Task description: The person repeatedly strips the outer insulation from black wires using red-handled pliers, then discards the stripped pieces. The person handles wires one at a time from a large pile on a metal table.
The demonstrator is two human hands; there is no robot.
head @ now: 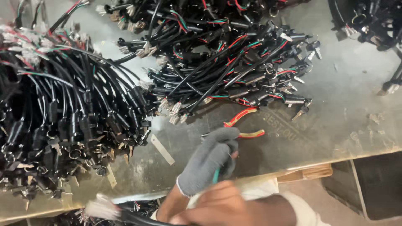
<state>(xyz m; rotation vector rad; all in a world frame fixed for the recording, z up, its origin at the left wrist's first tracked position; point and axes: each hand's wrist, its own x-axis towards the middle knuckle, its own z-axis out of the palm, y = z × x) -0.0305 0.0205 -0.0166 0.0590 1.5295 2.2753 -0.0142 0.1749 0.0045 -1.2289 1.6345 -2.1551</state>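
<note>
My left hand [209, 161] wears a grey knit glove and is closed around a thin green wire [215, 175] near the table's front edge. Its fingertips lie next to pliers with red and yellow handles [245, 123] that rest on the metal table [347, 104]. My right hand [226, 207] is bare and blurred, low in the view, just below the gloved hand. It lies over a black cable with white connectors [104, 208] that runs in from the lower left. Whether it grips that cable is unclear.
A big heap of black cable harnesses with keys and plugs [63, 117] fills the left side. Another pile with red and green wires [226, 54] lies at the back centre, a third at the top right [368, 21]. Flat metal strips [162, 150] lie near the front. A wooden pallet edge [305, 172] shows under the table.
</note>
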